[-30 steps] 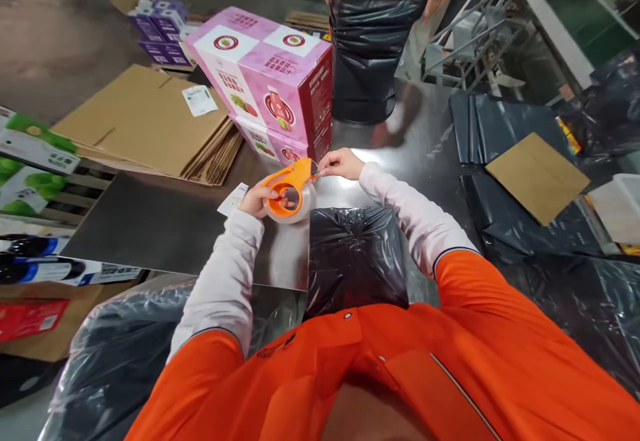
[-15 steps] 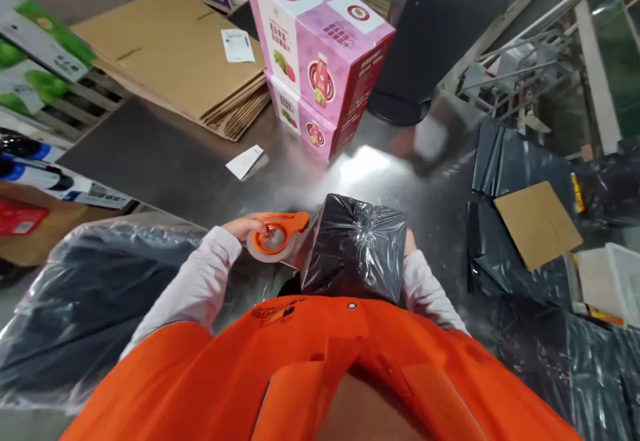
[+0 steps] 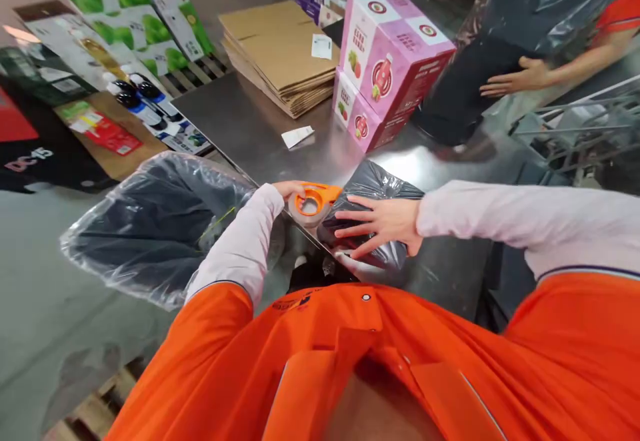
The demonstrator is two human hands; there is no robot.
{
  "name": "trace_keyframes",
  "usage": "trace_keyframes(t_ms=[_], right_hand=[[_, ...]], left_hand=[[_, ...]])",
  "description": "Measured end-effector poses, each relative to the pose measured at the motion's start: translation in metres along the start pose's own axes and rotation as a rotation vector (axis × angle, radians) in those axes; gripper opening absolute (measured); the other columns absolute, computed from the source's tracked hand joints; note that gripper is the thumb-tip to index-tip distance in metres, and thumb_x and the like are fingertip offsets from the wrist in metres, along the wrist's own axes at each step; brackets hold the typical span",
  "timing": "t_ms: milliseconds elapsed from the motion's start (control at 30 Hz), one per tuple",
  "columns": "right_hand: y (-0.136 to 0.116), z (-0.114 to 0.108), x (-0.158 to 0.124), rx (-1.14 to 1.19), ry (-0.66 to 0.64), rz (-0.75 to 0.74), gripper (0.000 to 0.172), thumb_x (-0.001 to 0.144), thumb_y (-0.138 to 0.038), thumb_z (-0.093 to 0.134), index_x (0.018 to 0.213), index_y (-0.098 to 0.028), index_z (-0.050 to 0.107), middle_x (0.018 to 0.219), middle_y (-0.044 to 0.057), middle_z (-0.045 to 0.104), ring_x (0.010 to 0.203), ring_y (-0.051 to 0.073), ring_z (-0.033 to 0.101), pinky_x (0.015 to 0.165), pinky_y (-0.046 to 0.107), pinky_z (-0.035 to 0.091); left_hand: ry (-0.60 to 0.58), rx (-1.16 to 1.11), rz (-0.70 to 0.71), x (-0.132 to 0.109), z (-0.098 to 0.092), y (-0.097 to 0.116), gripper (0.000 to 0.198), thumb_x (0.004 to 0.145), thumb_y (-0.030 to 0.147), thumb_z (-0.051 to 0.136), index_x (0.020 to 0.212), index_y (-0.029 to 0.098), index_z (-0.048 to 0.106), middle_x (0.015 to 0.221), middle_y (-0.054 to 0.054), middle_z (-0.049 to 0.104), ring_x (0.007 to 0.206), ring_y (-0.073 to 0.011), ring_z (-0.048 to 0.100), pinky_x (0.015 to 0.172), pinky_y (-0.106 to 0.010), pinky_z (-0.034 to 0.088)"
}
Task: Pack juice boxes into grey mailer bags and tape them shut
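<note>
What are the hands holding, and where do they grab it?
The left hand grips the tape dispenser by its orange frame. The right hand holds nothing; it lies flat on the black parcel.

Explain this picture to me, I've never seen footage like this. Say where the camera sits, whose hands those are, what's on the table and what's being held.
There is no machine here. A person wears a camera on the head, looking down, so the orange vest at the bottom is their own chest. The left hand grips an orange tape dispenser. The right hand lies flat, fingers spread, on a black parcel on the metal table. Farther back stand two stacked pink boxes, a pile of flattened cardboard and a small paper slip. At the left is a clear bag with dark contents. A co-worker's hand shows at top right.
</note>
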State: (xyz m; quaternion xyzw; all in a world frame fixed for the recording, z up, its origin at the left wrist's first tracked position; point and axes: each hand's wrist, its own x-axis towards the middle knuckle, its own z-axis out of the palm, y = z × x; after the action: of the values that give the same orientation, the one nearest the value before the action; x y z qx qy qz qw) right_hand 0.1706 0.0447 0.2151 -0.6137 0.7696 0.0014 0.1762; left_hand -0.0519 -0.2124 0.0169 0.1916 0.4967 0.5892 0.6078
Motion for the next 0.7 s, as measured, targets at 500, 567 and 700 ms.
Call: trace_keyframes(t_ms=[500,567,700], right_hand=[[-0.013,0.02,0.01,0.199,0.177,0.433,0.112,0.053,-0.045,0.098,0.159,-0.039,0.061,0.182,0.001,0.03,0.17,0.049,0.015,0.134,0.074,0.004],[-0.019,0.027,0.018,0.191,0.245,0.484,0.124,0.051,-0.053,0.099,0.165,-0.037,0.052,0.184,0.002,0.024,0.17,0.05,0.012,0.134,0.075,0.003],[-0.028,0.034,0.038,0.193,0.358,0.697,0.136,0.051,-0.063,0.1,0.171,-0.033,0.044,0.185,0.006,0.021,0.17,0.052,0.01,0.133,0.076,0.001]], left_hand=[[0.674,-0.35,0.105,-0.236,0.167,-0.213,0.073,0.051,0.025,0.088,0.124,0.026,0.079,0.132,-0.009,0.079,0.122,-0.0383,0.072,0.087,-0.038,0.065],[0.715,-0.362,0.181,-0.23,0.194,-0.221,0.076,0.055,0.028,0.089,0.129,0.023,0.075,0.136,-0.011,0.077,0.125,-0.039,0.07,0.089,-0.04,0.064],[0.651,-0.418,0.285,-0.21,0.233,-0.242,0.081,0.059,0.028,0.09,0.136,0.023,0.068,0.137,-0.012,0.075,0.124,-0.0356,0.071,0.096,-0.042,0.062]])
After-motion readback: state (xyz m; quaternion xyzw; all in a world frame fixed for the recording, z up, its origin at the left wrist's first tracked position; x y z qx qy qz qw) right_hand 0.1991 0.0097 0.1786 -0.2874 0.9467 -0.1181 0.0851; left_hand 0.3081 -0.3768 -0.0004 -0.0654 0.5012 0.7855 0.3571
